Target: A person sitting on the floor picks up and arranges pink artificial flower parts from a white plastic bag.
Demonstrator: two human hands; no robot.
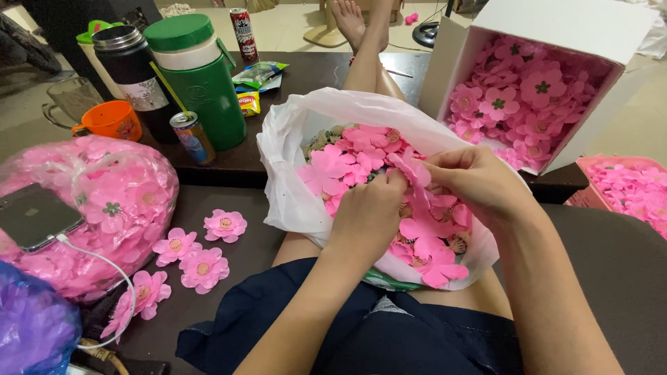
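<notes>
Firstly, head view only:
Landmark: white plastic bag (288,173), open-mouthed, resting on the lap, full of pink petal pieces.
Thing in hand: pink fabric petal (415,169), held at the top of the bag's mouth, over the heap of loose petals (347,163).
Left hand (368,212): inside the bag's mouth, fingers curled together, tips pressed to the petal's left edge.
Right hand (479,182): over the bag's right rim, thumb and forefinger pinched on the petal's right part.
Handling (judged): very light, thin, floppy; creases easily, hardly slippery; no weight to brace against.
Where to grip (judged): by the petal edge or near the centre hole, between fingertips, gently, to avoid crumpling.
Facing: flat face roughly up toward the camera, tilted; exact front or back cannot be told.
Long axis: roughly round, so hardly any; visible lobe runs up-left to down-right between the two hands.
Left of the bag: finished pink flowers (201,267) with yellow centres lying on the dark table (240,156), beyond them a clear sack of flowers (121,201) with a phone (35,215) on top.
Right of the bag: white box (556,28) tipped open, full of pink flowers.
Behind the bag: green jug (201,83), drink can (192,137).
</notes>
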